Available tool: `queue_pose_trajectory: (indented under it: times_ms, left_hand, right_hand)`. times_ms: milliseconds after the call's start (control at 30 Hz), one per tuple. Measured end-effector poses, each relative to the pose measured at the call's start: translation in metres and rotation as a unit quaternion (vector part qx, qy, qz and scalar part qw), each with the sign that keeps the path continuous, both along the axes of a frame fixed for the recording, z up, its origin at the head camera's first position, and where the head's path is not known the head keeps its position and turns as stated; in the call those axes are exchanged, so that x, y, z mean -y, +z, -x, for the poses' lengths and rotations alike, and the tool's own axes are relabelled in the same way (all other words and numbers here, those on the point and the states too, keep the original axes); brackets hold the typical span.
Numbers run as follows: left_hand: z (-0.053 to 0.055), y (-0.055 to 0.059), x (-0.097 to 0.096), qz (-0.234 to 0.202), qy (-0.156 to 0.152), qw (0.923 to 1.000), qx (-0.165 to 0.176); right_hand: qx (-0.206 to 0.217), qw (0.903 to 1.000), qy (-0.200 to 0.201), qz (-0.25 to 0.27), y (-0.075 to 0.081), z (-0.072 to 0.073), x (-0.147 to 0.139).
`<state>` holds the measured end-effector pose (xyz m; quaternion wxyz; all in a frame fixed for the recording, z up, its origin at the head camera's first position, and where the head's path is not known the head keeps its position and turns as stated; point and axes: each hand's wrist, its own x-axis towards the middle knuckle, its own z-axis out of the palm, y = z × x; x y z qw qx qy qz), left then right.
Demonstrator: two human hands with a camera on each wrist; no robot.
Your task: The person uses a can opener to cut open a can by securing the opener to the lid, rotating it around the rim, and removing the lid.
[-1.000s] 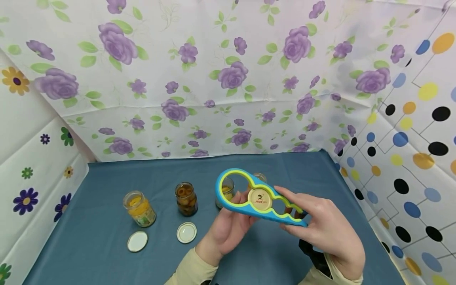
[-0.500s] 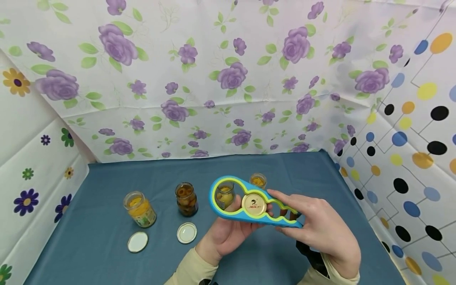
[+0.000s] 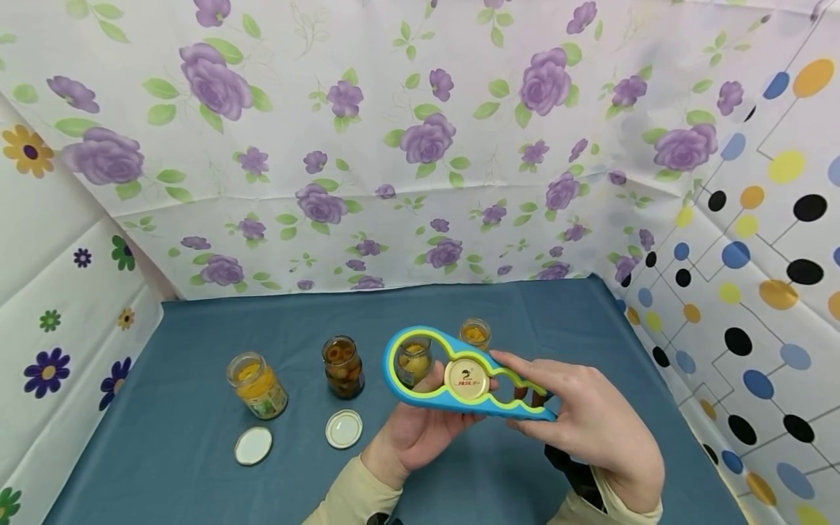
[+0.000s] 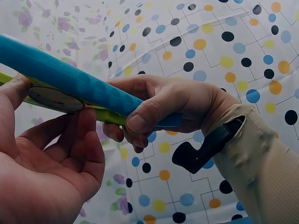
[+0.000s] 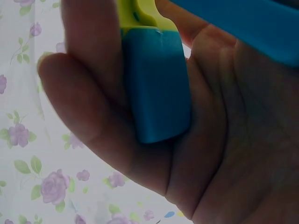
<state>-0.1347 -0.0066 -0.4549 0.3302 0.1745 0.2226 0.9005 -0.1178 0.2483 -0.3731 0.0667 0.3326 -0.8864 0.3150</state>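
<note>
My right hand (image 3: 593,419) grips the handle end of a blue and lime-green jar opener (image 3: 420,399), held level above the table; in the right wrist view its blue handle tip (image 5: 156,88) lies across the curled fingers. A gold jar lid (image 3: 467,379) with red print sits in the opener's middle notch. From below, my left hand (image 3: 420,437) pinches that lid between thumb and fingertips. The left wrist view has the lid's underside (image 4: 56,98) close to the left hand's fingers (image 4: 86,120). No jar shows under this lid.
Open jars stand on the blue tablecloth (image 3: 164,437): yellow fruit (image 3: 256,384) at left, a dark brown jar (image 3: 343,367), a jar seen through the opener's loop (image 3: 415,359), and a small jar (image 3: 475,333) behind. Two loose lids lie in front, one left (image 3: 253,445), one right (image 3: 344,429).
The opener and lid have shifted slightly left and down with both hands, and the opener has levelled out, uncovering the small back jar. Over the last half second they barely move.
</note>
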Motion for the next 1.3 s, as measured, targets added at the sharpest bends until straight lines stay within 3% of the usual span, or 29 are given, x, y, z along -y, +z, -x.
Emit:
queue_pose_trajectory:
  times_ms: [567,700,833,1133,1300]
  left_hand:
    - [0.0,-0.001,0.002,-0.014,-0.033,0.9987,-0.035]
    - [0.001,-0.001,0.001,-0.005,-0.028,0.9991,-0.032]
    - [0.002,-0.002,0.0,0.009,-0.017,0.9998,-0.008]
    - [0.004,-0.011,-0.004,0.011,0.003,0.9998,0.013]
    - [0.006,-0.016,-0.007,0.078,0.026,0.9965,0.018]
  right_hand:
    - [-0.007,0.9998,0.018,-0.001,0.001,0.0,-0.004]
    - [-0.016,0.9998,0.014,-0.004,0.001,0.0,-0.003]
    - [-0.028,0.9996,0.003,-0.008,0.001,0.001,-0.001]
    - [-0.045,0.999,-0.002,0.004,0.003,-0.002,-0.002]
    - [-0.048,0.9987,-0.006,0.014,0.003,-0.002,-0.004]
